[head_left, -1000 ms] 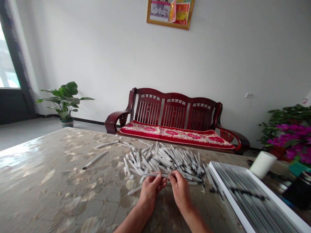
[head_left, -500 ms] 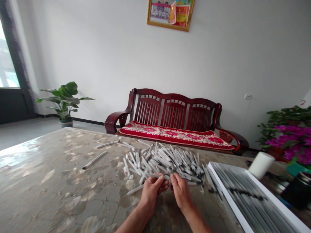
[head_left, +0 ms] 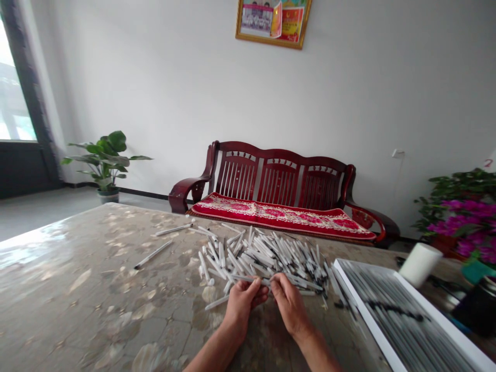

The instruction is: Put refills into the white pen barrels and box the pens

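A heap of white pens and loose pen parts (head_left: 267,256) lies on the marbled table (head_left: 85,289). My left hand (head_left: 241,303) and my right hand (head_left: 289,305) meet at the heap's near edge. Both are pinched on one white pen (head_left: 260,280) held level between the fingertips, thumbs on top. A single pen (head_left: 153,254) lies apart to the left, and a few more (head_left: 173,229) rest farther back.
A white tray (head_left: 372,323) filled with rows of pens sits at the right. Behind it stand a white cup (head_left: 419,264), a dark jar (head_left: 476,309) and pink flowers (head_left: 465,222). A red wooden bench (head_left: 279,194) and a potted plant (head_left: 105,161) stand beyond the table.
The hands have stayed at the heap's near edge, working the same pen; the right hand's fingers have shifted slightly closer to the left. The view has drifted a little.
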Motion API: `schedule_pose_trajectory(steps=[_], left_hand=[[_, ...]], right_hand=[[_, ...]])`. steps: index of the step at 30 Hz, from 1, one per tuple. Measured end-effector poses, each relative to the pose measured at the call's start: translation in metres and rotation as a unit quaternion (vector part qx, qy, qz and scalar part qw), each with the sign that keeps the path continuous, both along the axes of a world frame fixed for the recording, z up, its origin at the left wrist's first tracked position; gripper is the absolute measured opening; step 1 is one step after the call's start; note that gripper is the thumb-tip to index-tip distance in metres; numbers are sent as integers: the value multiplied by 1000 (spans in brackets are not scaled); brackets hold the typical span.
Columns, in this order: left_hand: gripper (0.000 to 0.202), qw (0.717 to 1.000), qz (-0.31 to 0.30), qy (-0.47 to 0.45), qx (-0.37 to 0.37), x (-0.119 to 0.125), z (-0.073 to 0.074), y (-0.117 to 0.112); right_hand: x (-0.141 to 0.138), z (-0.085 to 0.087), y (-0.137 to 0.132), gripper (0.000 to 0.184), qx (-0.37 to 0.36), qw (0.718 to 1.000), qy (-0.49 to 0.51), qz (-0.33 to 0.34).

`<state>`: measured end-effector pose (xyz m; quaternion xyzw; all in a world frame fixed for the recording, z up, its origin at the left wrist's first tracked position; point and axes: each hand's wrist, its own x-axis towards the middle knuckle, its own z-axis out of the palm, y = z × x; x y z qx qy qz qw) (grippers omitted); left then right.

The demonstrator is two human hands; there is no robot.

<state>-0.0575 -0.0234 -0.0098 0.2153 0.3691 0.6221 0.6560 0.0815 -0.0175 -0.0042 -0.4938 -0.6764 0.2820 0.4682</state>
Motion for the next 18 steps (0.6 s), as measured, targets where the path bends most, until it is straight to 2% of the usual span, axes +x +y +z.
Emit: schedule_pose_trajectory(steps=[2,5,7,11,15,18], left_hand=[[29,1000,-5,4,1,0,0,0],[32,1000,-11,8,5,1,0,0],[32,1000,-8,8,1,2,0,0],[31,1000,-7,9,-4,1,-1,0],[33,1000,-12,12,6,2,-1,0],[33,1000,-9,12,1,2,0,-1]], right_hand=[[0,-2,1,33,8,1000,-6,-10],[0,-4,2,44,-4,999,-13,-42],[-1,-5,2,45,-13,999,-9,-36],[-1,-2,0,35,-7,1000,-3,-2],[-3,-3,1,41,-31,999,15,-26],[-3,-2,0,43,-43,998,43,-16]])
